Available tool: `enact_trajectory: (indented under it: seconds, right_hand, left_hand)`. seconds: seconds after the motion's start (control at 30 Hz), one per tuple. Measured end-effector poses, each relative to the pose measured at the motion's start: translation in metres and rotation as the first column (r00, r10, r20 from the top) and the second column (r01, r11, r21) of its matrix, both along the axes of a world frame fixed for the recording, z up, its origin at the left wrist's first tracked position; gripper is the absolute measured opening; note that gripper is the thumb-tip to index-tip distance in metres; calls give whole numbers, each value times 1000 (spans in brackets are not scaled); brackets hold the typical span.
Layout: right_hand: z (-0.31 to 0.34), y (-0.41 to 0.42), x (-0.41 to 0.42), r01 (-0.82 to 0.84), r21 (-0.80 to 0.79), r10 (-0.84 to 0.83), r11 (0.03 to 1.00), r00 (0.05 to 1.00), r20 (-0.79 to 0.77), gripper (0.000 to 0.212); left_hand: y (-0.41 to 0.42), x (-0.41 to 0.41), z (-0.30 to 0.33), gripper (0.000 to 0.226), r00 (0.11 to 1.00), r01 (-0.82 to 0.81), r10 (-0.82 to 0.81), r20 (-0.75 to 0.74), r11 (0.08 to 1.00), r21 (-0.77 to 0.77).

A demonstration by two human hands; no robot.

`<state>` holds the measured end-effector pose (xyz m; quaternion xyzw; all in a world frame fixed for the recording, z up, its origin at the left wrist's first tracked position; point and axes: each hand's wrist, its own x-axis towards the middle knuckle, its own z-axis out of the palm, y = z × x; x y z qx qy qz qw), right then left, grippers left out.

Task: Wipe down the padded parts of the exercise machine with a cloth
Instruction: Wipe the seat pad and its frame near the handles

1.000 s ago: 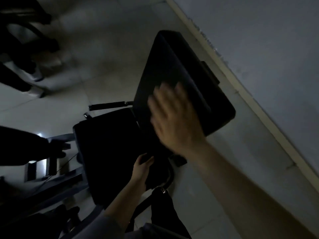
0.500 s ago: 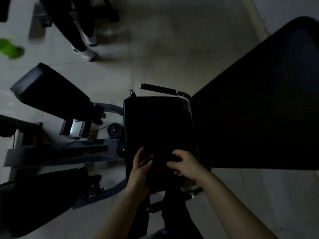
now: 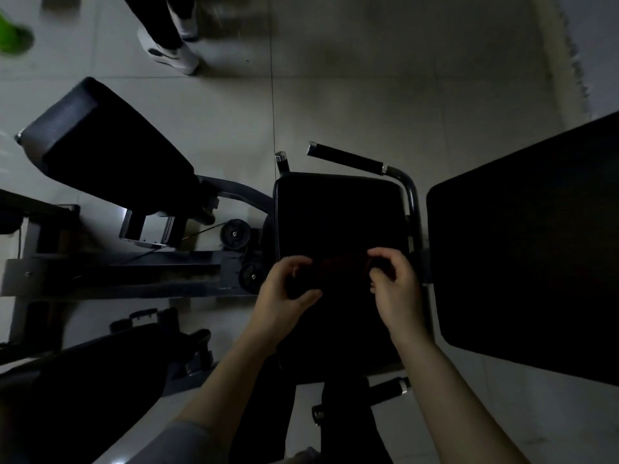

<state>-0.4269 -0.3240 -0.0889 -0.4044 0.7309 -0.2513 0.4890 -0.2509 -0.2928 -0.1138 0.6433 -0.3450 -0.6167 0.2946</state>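
A black padded seat (image 3: 338, 216) lies below me in dim light, with a large black back pad (image 3: 529, 246) to its right. Over the seat's near half a dark reddish cloth (image 3: 338, 266) is stretched between my hands. My left hand (image 3: 284, 296) pinches its left end. Its right end is gripped by my right hand (image 3: 395, 283). The cloth is hard to make out against the dark pad. Another black pad (image 3: 100, 152) slants up at the left, and a further dark pad (image 3: 80, 386) sits at lower left.
Black handle grips stick out above the seat (image 3: 345, 159) and below it (image 3: 385, 390). The machine's metal frame and pulleys (image 3: 234, 234) lie left of the seat. Someone's legs and white shoes (image 3: 170, 51) stand on the tiled floor at the top. A green object (image 3: 13, 35) is at top left.
My right hand came off the back pad and joined the left over the seat. Both hands have since spread apart, pulling the cloth out between them. The view swung down onto the seat.
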Motion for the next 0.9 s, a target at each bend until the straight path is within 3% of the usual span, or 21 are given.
enact_trajectory:
  seconds: [0.07, 0.13, 0.17, 0.23, 0.3, 0.47, 0.57, 0.63, 0.73, 0.83, 0.9]
  right_hand:
    - [6, 1, 8, -58, -254, 0, 965, 975, -224, 33]
    - [-12, -3, 26, -295, -384, 116, 875, 897, -427, 37]
    - [-34, -7, 36, -471, -298, 279, 830, 815, -509, 42]
    - [-86, -5, 53, -744, 39, 622, 668, 528, -578, 57]
    - [-131, -2, 59, -807, 169, 704, 566, 366, -609, 62]
    - [-159, -62, 73, -835, 22, 593, 550, 372, -714, 65]
    - [-151, -119, 98, -793, -38, 521, 607, 434, -735, 60]
    - [-153, -163, 120, -818, -36, 523, 574, 400, -752, 56]
    - [-152, -208, 124, -874, 40, 661, 484, 335, -671, 43]
    - [-155, -232, 79, -781, 146, 700, 607, 438, -564, 41]
    - [-153, -235, 41, -711, 204, 672, 673, 472, -571, 42]
  left_hand:
    - [-10, 1, -1, 52, 1000, -9, 11, 20, 996, -87]
    - [-19, 9, -17, 69, 990, 72, -55, 128, 988, -134]
    - [-21, 12, -29, 78, 977, 117, -93, 192, 986, -118]
    - [-15, 17, -53, 83, 962, 104, -87, 258, 993, -53]
    - [-4, 19, -71, 74, 955, -22, 28, 294, 999, -26]
    - [-26, 33, -104, 39, 887, -325, 298, 354, 946, 17]
    - [-81, 23, -108, 44, 849, -439, 393, 354, 896, 59]
    - [-127, 6, -113, 48, 827, -464, 418, 376, 885, 36]
    - [-154, -14, -113, 52, 747, -474, 367, 554, 879, 57]
    - [-152, -15, -114, 51, 709, -453, 295, 640, 887, 93]
    - [-156, -15, -116, 50, 707, -451, 271, 653, 884, 122]
